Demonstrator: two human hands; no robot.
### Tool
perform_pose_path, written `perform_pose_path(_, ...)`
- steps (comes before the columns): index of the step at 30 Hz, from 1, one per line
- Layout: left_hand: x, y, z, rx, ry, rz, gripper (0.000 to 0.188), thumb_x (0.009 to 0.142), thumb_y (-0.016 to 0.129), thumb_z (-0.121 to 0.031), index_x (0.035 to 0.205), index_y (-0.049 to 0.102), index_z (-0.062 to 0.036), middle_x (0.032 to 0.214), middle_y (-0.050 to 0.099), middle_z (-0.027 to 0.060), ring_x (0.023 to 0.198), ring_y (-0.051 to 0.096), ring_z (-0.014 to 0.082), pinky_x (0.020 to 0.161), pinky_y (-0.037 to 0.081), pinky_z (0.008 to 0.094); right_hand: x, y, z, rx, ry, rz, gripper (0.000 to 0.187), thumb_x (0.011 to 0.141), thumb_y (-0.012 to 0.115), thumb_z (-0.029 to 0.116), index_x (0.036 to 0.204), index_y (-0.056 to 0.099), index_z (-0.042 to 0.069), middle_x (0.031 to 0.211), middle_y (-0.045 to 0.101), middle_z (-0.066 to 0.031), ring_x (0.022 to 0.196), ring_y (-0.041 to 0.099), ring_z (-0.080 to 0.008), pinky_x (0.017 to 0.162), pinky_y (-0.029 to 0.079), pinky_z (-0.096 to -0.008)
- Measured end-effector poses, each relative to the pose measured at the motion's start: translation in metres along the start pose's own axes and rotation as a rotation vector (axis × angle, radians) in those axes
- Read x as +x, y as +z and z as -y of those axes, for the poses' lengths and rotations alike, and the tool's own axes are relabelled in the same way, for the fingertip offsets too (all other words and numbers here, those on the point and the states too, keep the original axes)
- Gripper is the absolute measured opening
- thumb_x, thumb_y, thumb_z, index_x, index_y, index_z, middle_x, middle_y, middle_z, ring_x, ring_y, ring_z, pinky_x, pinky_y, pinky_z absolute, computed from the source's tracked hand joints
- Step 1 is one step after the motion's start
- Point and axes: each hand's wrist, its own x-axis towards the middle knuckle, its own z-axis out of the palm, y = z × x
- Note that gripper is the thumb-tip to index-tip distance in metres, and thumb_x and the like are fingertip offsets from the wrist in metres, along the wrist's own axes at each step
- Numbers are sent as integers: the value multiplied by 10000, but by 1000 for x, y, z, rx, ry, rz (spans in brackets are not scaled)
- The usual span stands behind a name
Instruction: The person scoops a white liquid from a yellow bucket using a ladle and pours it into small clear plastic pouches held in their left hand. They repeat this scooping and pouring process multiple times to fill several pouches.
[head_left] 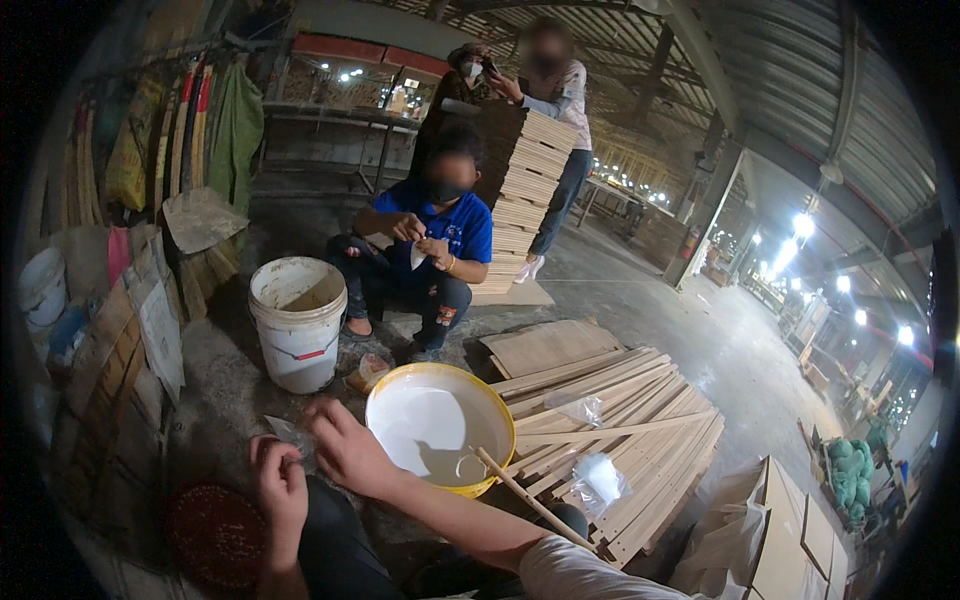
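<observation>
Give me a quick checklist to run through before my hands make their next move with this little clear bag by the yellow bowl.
1. Bag in hand: the left hand and right hand both pinch the small clear bag. Ok.
2. Bag open or closed: too small and blurred. Cannot tell.
3. Yellow bowl within reach: it sits just right of the hands, white liquid inside. Ok.
4. Stick: one end rests in the bowl, leaning over the rim toward the person. Ok.
5. Spare bags: lying on the wood strips beside the bowl. Ok.
6. White bucket: upright, apart from the bowl; contents cannot tell.
</observation>
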Motion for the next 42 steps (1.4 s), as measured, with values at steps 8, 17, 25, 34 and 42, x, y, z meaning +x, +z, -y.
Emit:
perform_pose_path(8, 13, -15, -7, -675, -622, 230, 159, 745, 437, 21, 873, 425, -72, 743, 417, 12, 457, 365, 55, 338, 298, 197, -5, -28, 4, -136, -267, 366, 307, 717, 644, 242, 973, 610, 76, 1190, 418, -121, 1058, 403, -305, 859, 378, -411)
perform_pose_path(17, 22, -38, -40, -177, 83, 400, 104, 699, 630, -131, 712, 599, -32, 918, 470, 93, 820, 477, 176, 726, 396, 302, -8, -28, 5, 603, -59, 316, 121, 797, 642, 126, 778, 600, 13, 1092, 437, -129, 1001, 452, -229, 825, 375, -327)
perform_pose_path(25, 13, -35, -29, -1014, -184, 618, 312, 805, 639, -301, 666, 561, -32, 674, 534, 67, 677, 487, 147, 625, 379, 261, -27, -34, 7, 1029, 146, 401, 173, 829, 613, 191, 763, 586, 34, 1045, 440, -85, 898, 447, -134, 718, 362, -251)
perform_pose_path(34, 9, -10, -50, -1346, -504, 623, 291, 826, 628, -262, 675, 531, -33, 585, 442, 19, 547, 407, 101, 473, 330, 239, -27, -60, 34, 1468, 494, 825, 488, 761, 665, 290, 1119, 517, -7, 908, 628, -109, 540, 465, -51, 440, 340, -171)
perform_pose_path(42, 8, -7, -87, -1474, -766, 611, 235, 810, 643, -155, 669, 517, -15, 643, 435, 33, 614, 443, 118, 539, 394, 261, -34, -57, 54, 1453, 528, 995, 562, 823, 613, 275, 1272, 407, 6, 916, 634, -111, 668, 549, -78, 487, 409, -163)
